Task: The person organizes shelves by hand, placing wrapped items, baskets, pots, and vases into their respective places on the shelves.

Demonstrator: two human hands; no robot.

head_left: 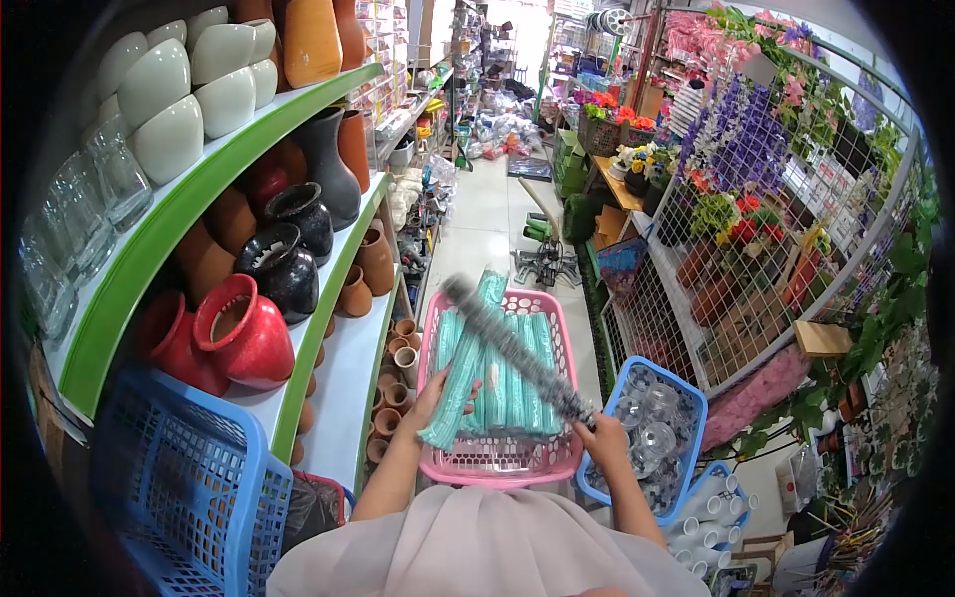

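Note:
My left hand is wrapped round a long turquoise plastic-wrapped bundle, tilted over the pink basket. My right hand grips the dark lower end of a long grey fuzzy stick, which looks like a duster. The stick slants up to the left across the basket, and its far end is blurred by motion. More turquoise bundles lie side by side in the pink plastic basket.
Left, green-edged shelves carry white bowls, black vases and red pots. A blue crate stands below. Right are a blue basket of clear glassware and a wire rack with artificial flowers. A tiled aisle runs ahead.

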